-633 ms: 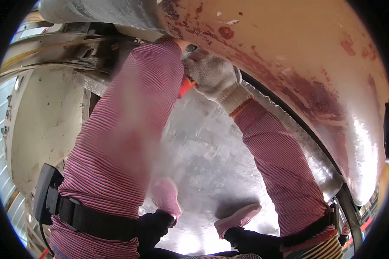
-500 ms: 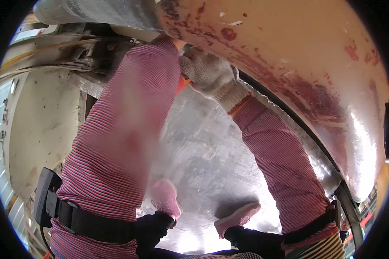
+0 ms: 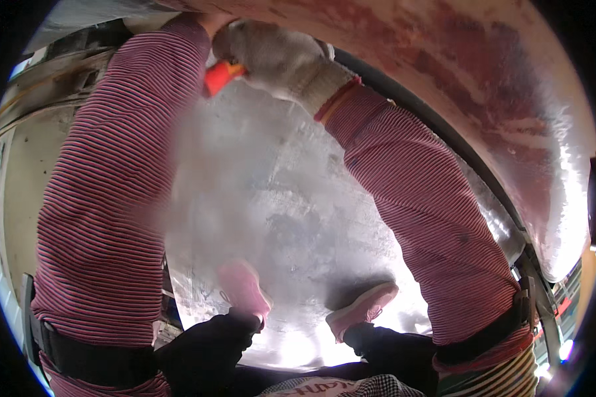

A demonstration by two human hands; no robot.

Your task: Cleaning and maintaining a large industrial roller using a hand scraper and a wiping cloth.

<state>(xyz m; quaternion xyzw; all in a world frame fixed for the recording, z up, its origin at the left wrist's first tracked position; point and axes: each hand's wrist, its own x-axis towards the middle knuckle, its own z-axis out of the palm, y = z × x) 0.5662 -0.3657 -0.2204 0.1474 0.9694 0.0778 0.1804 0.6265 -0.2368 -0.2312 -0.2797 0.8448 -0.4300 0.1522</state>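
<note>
Knitted in off-white with a dirty grey tint, the glove on my right hand (image 3: 268, 56) is closed, fingers curled toward my left wrist. A red and orange handle-like piece (image 3: 220, 77) sticks out below that fist, next to my left sleeve; the rest of it is hidden. My left hand (image 3: 215, 23) reaches to the top of the view, where only a bit of bare skin shows past the striped cuff, its fingers hidden. Both hands are close under a large rounded tan and dark red mottled surface (image 3: 470, 86), which is shiny at the right.
Below my hands lies a worn grey metal sheet (image 3: 298, 192), with my pink shoes (image 3: 245, 288) on it. A dark edge strip (image 3: 437, 135) runs along the rounded surface. At left are a pale panel (image 3: 30, 159) and grimy bars (image 3: 53, 83).
Both hands and forearms have shifted left and up in the view. The red and orange piece shows more now. The rounded surface appears redder and sits differently in view.
</note>
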